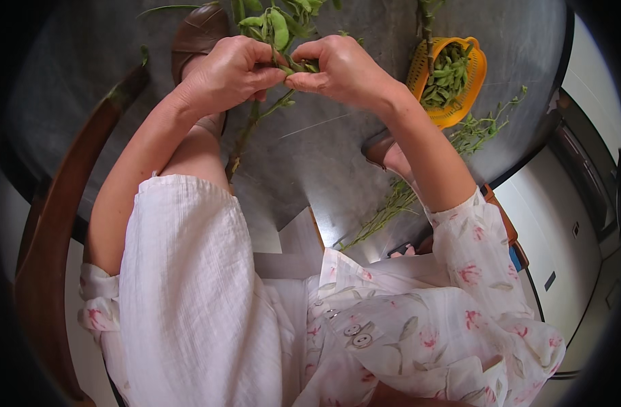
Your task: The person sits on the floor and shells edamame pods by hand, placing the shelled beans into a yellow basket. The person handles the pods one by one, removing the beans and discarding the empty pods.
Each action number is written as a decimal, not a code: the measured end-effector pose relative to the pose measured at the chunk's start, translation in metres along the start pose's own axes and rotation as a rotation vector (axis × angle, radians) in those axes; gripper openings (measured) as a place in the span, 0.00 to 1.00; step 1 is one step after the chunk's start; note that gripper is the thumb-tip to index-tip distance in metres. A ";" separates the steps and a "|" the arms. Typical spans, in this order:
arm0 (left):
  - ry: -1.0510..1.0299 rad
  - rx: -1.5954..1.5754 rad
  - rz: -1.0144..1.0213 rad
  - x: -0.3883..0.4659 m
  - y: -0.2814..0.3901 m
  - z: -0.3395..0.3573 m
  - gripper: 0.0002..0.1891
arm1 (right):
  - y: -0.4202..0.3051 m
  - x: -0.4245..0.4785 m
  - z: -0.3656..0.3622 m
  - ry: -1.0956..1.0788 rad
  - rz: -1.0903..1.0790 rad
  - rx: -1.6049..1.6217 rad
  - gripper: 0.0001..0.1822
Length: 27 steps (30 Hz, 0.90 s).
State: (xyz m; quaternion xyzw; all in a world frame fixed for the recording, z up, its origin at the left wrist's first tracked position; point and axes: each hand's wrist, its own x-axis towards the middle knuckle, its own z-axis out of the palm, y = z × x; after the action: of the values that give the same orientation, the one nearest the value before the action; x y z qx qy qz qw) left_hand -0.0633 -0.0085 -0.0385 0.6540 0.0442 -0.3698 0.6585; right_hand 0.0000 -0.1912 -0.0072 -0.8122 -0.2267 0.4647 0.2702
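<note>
My left hand (pixel 234 74) pinches a thin green branch of a bean plant, likely soybean, between thumb and fingers. Its thicker stalk (pixel 242 140) runs down from below that hand towards my knee. Opposite it, my right hand (pixel 338 71) closes its thumb and fingers on a green pod (pixel 306 66), and the fingertips of both hands almost meet there. Plump green pods (pixel 279 29) and leaves hang just beyond my hands, at the top of the view. My fingers partly hide the spot where pod and branch join.
Right of my hands, a yellow plastic basket (pixel 474 81) holds many picked pods (pixel 445 76); another stalk (pixel 427 35) reaches over its rim. Leafy stems (pixel 381 213) lie on the grey floor (pixel 315 132). A curved wooden piece (pixel 68 193) rises at left. My brown shoes (pixel 198 33) flank the work.
</note>
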 end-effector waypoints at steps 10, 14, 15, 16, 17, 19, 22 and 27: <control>0.154 0.135 0.060 0.004 -0.012 0.003 0.04 | 0.012 0.035 0.011 -0.164 0.094 0.081 0.15; 0.183 0.238 0.029 0.007 -0.015 0.001 0.06 | 0.007 0.038 0.016 -0.100 0.202 0.145 0.17; 0.178 0.247 0.026 0.007 -0.014 0.001 0.06 | 0.005 0.037 0.016 -0.096 0.230 0.169 0.17; 0.172 0.257 0.023 0.008 -0.013 0.000 0.06 | 0.009 0.038 0.017 -0.115 0.253 0.258 0.15; 0.165 0.267 0.020 0.008 -0.012 0.000 0.07 | 0.015 0.040 0.018 -0.133 0.276 0.347 0.14; 0.171 0.278 0.050 0.010 -0.018 0.000 0.11 | 0.016 0.041 0.015 -0.161 0.310 0.514 0.12; 0.156 0.299 0.087 0.011 -0.022 0.002 0.18 | 0.015 0.042 0.006 -0.187 0.355 0.693 0.09; 0.221 0.368 0.129 0.014 -0.021 0.005 0.16 | 0.013 0.043 0.000 -0.258 0.442 0.911 0.08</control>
State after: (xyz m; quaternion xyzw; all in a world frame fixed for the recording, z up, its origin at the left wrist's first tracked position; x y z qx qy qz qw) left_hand -0.0664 -0.0164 -0.0627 0.8010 0.0059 -0.2548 0.5416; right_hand 0.0218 -0.1745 -0.0424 -0.5769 0.1438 0.6585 0.4614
